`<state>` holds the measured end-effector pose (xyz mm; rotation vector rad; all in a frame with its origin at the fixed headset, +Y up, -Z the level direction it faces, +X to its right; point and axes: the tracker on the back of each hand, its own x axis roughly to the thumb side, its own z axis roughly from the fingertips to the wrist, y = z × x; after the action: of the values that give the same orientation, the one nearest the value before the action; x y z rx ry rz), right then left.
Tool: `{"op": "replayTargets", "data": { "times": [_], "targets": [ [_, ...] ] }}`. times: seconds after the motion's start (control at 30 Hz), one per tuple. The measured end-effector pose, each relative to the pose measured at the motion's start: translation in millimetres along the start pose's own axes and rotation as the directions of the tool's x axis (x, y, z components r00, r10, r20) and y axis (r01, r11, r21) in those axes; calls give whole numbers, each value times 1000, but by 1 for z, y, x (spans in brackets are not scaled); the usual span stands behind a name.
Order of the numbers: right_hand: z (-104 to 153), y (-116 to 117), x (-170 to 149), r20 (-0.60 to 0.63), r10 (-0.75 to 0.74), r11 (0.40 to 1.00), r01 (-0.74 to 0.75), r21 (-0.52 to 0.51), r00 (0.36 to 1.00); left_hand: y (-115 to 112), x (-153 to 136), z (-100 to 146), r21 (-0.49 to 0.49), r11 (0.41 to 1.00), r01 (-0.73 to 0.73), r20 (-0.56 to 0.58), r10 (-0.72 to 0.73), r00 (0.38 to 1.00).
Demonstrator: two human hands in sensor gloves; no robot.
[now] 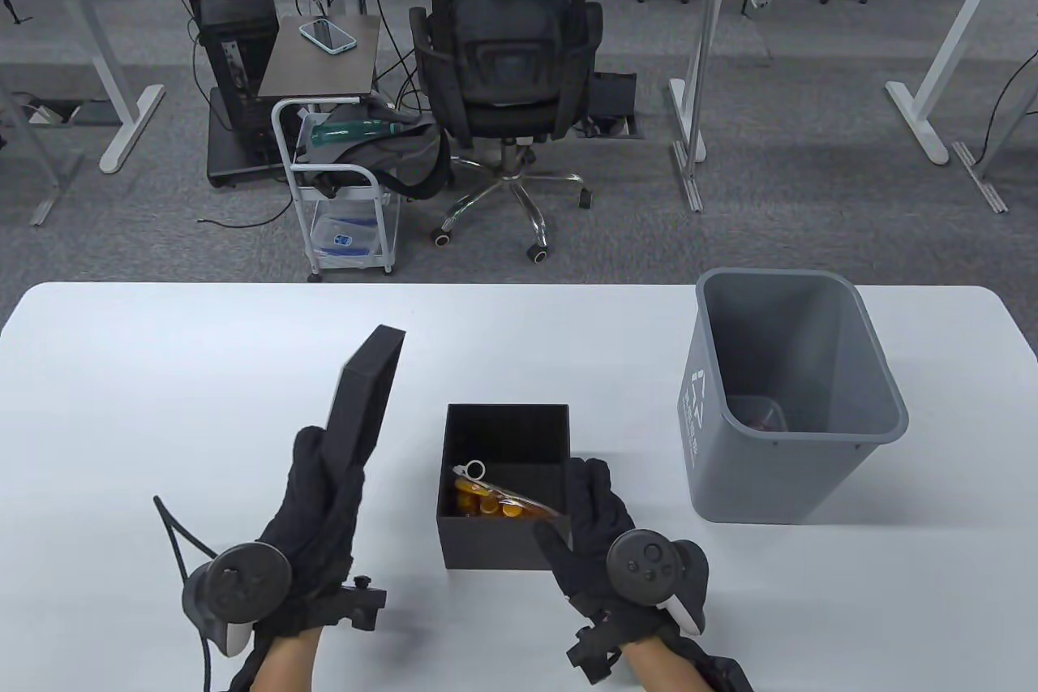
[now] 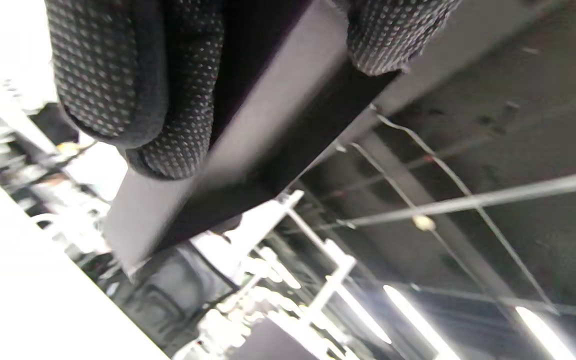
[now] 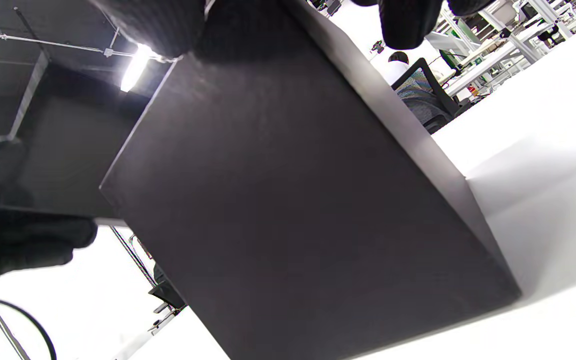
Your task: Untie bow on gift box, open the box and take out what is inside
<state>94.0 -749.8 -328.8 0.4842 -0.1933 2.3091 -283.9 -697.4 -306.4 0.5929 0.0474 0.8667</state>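
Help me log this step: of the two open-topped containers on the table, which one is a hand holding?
The black gift box: the right hand grips its right wall. The grey waste bin stands apart, untouched.

Box [image 1: 504,481] and lid [image 1: 365,392]: matt black, smooth, looks like rigid card; faint sheen is seen on the box wall in the right wrist view. Gloves on left hand [image 1: 320,497] and right hand [image 1: 596,517]: black knit cloth, palm side covered in small raised grip dots. Trackers [image 1: 649,562]: matt black plastic with glossy white parts. Packet [image 1: 507,499] in the box: clear glossy film. Bin [image 1: 791,400]: grey smooth plastic, low gloss. Table [image 1: 162,400]: white, smooth, matt.
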Motion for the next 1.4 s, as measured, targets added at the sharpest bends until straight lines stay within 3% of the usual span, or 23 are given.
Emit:
{"op": "replayTargets", "data": {
  "times": [0.17, 0.3, 0.47, 0.53, 0.63, 0.93, 1.17, 1.4],
  "targets": [
    [0, 0, -1, 4, 3, 1000, -3, -1, 1000, 1, -34, -6, -17, 989, -145, -268, 135, 954],
    [0, 1, -1, 8, -13, 1000, 13, 5, 1000, -1, -50, -12, -166, 986, -29, -391, -39, 920],
    [0, 1, -2, 0, -29, 1000, 29, 8, 1000, -14, -72, -13, -316, 948, -51, -505, -123, 854],
    [0, 1, -2, 0, -30, 1000, 30, 8, 1000, -19, -76, -15, -373, 928, 12, -477, -202, 855],
    [0, 1, -2, -3, -39, 999, 39, 9, 999, -26, -81, -13, -379, 923, 68, -471, -255, 844],
    [0, 1, -2, -7, -52, 999, 52, 11, 999, -47, -93, -10, -524, 827, 203, -420, -458, 783],
    [0, 2, -3, -3, -64, 998, 64, 7, 998, -56, -86, -7, -558, 773, 301, -345, -547, 763],
    [0, 4, -7, -8, -109, 994, 110, 15, 994, -63, -77, -5, -640, 635, 433, -248, -704, 665]
  ]
}}
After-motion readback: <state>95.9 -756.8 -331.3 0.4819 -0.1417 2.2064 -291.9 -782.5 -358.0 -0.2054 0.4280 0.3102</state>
